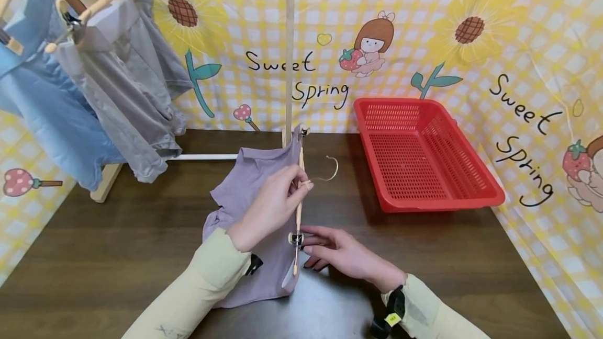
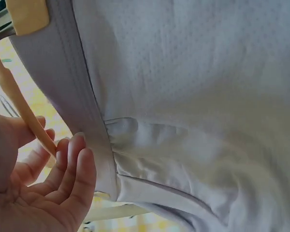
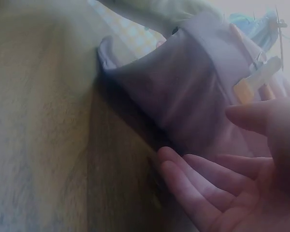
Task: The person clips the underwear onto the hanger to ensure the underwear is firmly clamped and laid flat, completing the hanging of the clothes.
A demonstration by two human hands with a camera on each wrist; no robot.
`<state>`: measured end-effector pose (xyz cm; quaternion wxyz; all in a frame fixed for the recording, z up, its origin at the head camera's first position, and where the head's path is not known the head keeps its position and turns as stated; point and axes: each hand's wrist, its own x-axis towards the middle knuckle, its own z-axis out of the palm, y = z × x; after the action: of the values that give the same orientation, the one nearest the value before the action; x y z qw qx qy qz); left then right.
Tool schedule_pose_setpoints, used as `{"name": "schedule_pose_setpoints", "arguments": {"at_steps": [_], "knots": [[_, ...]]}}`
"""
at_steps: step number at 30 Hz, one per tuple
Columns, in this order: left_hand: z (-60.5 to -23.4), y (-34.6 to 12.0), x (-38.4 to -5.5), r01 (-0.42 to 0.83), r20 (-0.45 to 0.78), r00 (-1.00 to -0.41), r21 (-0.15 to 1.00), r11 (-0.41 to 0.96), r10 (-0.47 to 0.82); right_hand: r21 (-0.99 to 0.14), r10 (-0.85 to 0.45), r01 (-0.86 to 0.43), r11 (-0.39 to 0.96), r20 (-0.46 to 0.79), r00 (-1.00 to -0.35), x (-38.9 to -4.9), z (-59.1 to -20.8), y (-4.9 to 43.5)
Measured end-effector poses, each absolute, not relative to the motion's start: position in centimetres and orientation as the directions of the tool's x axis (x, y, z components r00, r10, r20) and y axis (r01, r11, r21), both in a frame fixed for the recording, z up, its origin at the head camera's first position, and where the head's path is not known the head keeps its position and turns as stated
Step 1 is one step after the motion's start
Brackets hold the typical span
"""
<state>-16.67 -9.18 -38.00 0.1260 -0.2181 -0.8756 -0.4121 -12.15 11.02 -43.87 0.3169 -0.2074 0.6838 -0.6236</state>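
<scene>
Mauve shorts (image 1: 254,182) hang by the waistband from a wooden clip hanger (image 1: 299,216), just over the table. My left hand (image 1: 275,203) pinches the hanger's bar by its middle, where the metal hook (image 1: 336,167) juts to the right. In the left wrist view the thumb and fingers curl about the bar (image 2: 26,108) beside the waistband (image 2: 63,72). My right hand (image 1: 346,252) is at the near clip (image 1: 296,239), fingers extended and thumb apart. The right wrist view shows that clip (image 3: 251,84) just beyond the thumb, on the waistband.
At the left, grey shorts (image 1: 122,61) and blue bottoms (image 1: 52,93) hang on clip hangers. A red perforated basket (image 1: 443,204) stands at the back right of the brown table (image 1: 141,255). A wooden upright (image 1: 289,56) and a white rod (image 1: 207,157) stand behind the mauve shorts.
</scene>
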Motion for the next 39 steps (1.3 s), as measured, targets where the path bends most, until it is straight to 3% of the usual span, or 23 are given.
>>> {"name": "schedule_pose_setpoints", "arguments": {"at_steps": [7, 14, 22, 31, 39], "knots": [[-35.6, -9.8, -15.0, 0.52, 0.471, -0.851, 0.704, 0.484, 0.231, -0.991, -0.69, 0.061, 0.118, -0.126, -0.713, -12.1, -43.7, 10.0], [-33.5, -10.6, -14.4, 0.605, 0.585, -0.786, 0.665, 0.438, 0.198, -0.995, -0.687, 0.037, 0.097, -0.093, -0.72, -12.3, -43.5, 8.9], [-31.9, -11.8, -14.0, 0.634, 0.638, -0.755, 0.652, 0.416, 0.151, -0.993, -0.701, -0.057, 0.104, -0.033, -0.712, -13.2, -42.4, 8.6], [-29.3, -13.6, -13.0, 0.66, 0.685, -0.719, 0.623, 0.42, 0.115, -0.959, -0.582, -0.242, 0.146, 0.114, -0.805, -16.3, -39.7, 8.8], [-27.7, -14.9, -12.8, 0.655, 0.699, -0.712, 0.623, 0.427, 0.072, -0.951, -0.453, -0.275, 0.138, 0.187, -0.872, -19.3, -36.3, 7.9]]}}
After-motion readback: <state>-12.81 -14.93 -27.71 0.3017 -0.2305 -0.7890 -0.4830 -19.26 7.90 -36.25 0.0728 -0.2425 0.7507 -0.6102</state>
